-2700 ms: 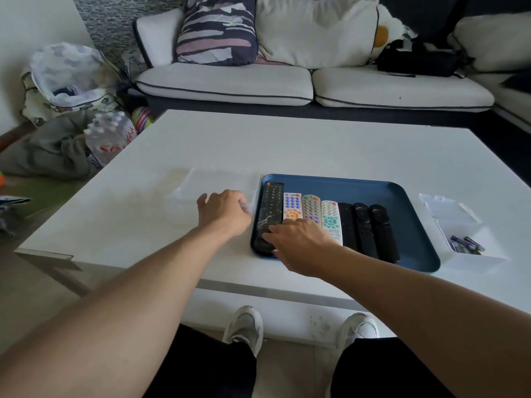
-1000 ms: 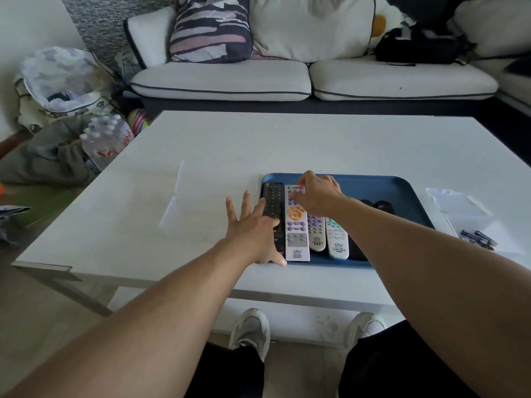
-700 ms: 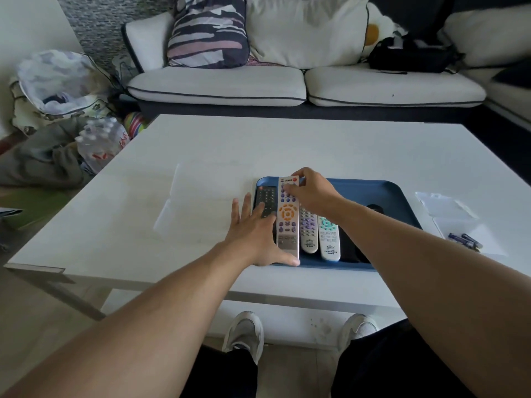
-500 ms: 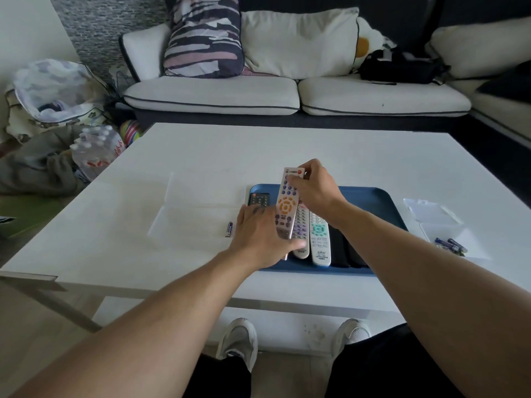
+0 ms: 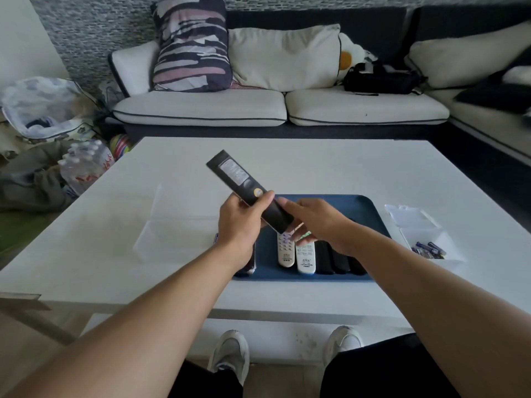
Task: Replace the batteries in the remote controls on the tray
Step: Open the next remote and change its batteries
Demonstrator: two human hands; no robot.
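Left hand [image 5: 240, 225] clamps a black remote [image 5: 249, 191] back-up above the tray [image 5: 367, 208]; right hand [image 5: 313, 222] touches its near end, fingers seemingly loose, not closed.

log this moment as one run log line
step: remote lifted, back side up | left hand: gripping remote | right hand: fingers at its lower end | tray: other remotes remain | batteries: in clear box, right

A long black plastic remote [image 5: 249, 191] hung tilted, back up, above the dark blue tray [image 5: 370, 214]; white remotes [image 5: 305, 257] and black remotes [image 5: 339, 261] lay side by side inside.
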